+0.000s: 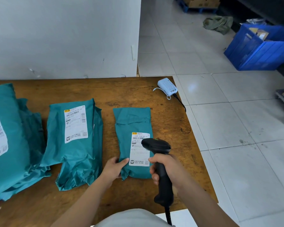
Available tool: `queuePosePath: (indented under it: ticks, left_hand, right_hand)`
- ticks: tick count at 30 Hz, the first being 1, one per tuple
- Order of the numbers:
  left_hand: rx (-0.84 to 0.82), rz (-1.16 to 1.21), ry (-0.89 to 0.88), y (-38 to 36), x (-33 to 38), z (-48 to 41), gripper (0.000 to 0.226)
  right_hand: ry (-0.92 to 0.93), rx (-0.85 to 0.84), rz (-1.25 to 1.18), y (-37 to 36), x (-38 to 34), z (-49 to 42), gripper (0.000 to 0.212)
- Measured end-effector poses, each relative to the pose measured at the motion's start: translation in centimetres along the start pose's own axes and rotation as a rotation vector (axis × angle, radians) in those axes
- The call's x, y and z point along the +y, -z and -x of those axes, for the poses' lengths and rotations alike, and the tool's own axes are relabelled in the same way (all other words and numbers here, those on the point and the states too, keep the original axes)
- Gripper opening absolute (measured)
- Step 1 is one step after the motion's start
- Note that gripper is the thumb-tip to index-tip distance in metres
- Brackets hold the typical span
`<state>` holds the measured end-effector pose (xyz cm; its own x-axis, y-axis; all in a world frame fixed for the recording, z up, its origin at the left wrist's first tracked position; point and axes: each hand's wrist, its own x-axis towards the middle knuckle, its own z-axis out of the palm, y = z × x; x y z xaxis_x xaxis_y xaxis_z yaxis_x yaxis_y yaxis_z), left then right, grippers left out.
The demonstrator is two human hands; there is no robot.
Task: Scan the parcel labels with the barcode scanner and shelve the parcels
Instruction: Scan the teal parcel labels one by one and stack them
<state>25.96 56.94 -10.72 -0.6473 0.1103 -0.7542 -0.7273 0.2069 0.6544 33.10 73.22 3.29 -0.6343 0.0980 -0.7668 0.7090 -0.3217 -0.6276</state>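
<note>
A small teal parcel (131,126) lies on the wooden table (167,122), its white label (138,154) facing up. My left hand (112,168) grips the parcel's near left corner, thumb on top. My right hand (168,168) holds the black barcode scanner (161,163) by its handle, with the scanner head right over the label. A second teal parcel (75,141) with its own label (75,123) lies to the left. At the far left sits a pile of bigger teal parcels (11,141).
A white power bank (167,86) with a cable sits at the table's far right corner. A grey wall (64,36) stands behind the table. On the tiled floor to the right are a blue crate (259,46), a green cloth (218,23) and a pallet of boxes (198,4).
</note>
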Motion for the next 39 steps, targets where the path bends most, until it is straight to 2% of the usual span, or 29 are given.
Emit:
queuePosePath:
  ticks: [5, 8, 11, 13, 16, 21, 24, 29, 31, 32, 34, 35, 36, 37, 39]
  left_hand:
    - [0.012, 0.003, 0.023, 0.1, 0.1, 0.1, 0.011]
    - [0.030, -0.007, 0.048, -0.1, 0.4, 0.1, 0.030]
    - [0.131, 0.009, 0.014, -0.7, 1.6, 0.2, 0.058]
    - [0.167, 0.019, -0.012, -1.0, 2.4, 0.1, 0.063]
    - [0.092, -0.023, -0.008, -1.6, 3.5, -0.1, 0.051]
    - [0.044, -0.088, -0.026, -1.6, 4.0, -0.2, 0.041]
    - [0.010, -0.029, -0.050, -1.6, 3.8, 0.2, 0.031]
    - [-0.026, -0.011, -0.112, -1.0, 3.6, 1.1, 0.024]
    - [-0.031, 0.002, -0.139, -0.7, 3.6, 1.9, 0.021]
    - [-0.035, 0.016, -0.148, -0.6, 3.6, 2.3, 0.022]
    - [-0.035, 0.062, -0.175, -0.2, 3.7, 3.5, 0.022]
    - [-0.033, 0.089, -0.194, 0.1, 3.8, 4.2, 0.023]
    - [-0.028, 0.116, -0.213, 0.4, 4.1, 4.9, 0.023]
    - [-0.023, 0.140, -0.234, 0.7, 4.4, 5.6, 0.023]
    - [-0.012, 0.164, -0.294, 1.3, 5.2, 6.8, 0.024]
  right_hand:
    - [0.004, 0.002, 0.006, -0.1, 0.1, -0.1, 0.022]
    - [0.029, 0.031, -0.004, 0.0, 0.1, -0.4, 0.019]
    - [0.130, 0.125, 0.059, 0.7, -0.4, -1.6, 0.014]
    - [0.193, 0.228, 0.177, 1.6, -0.7, -3.2, 0.018]
    - [0.220, 0.348, 0.366, 3.6, -0.3, -5.9, 0.038]
    - [0.178, 0.406, 0.623, 7.1, 2.3, -8.3, 0.056]
    - [0.208, 0.457, 0.729, 8.1, 3.8, -9.4, 0.059]
    - [0.215, 0.574, 0.922, 8.5, 4.5, -11.3, 0.044]
    - [0.155, 0.646, 1.036, 8.4, 4.7, -11.5, 0.058]
    - [0.169, 0.711, 1.079, 8.1, 4.7, -11.3, 0.068]
    - [0.373, 0.810, 1.069, 6.8, 4.5, -10.3, 0.081]
    - [0.517, 0.787, 1.024, 5.8, 4.2, -9.7, 0.082]
    - [0.609, 0.691, 0.939, 4.5, 3.8, -9.2, 0.083]
    - [0.622, 0.522, 0.793, 3.1, 3.2, -8.7, 0.085]
    - [0.433, 0.122, 0.349, -0.3, 1.5, -7.7, 0.086]
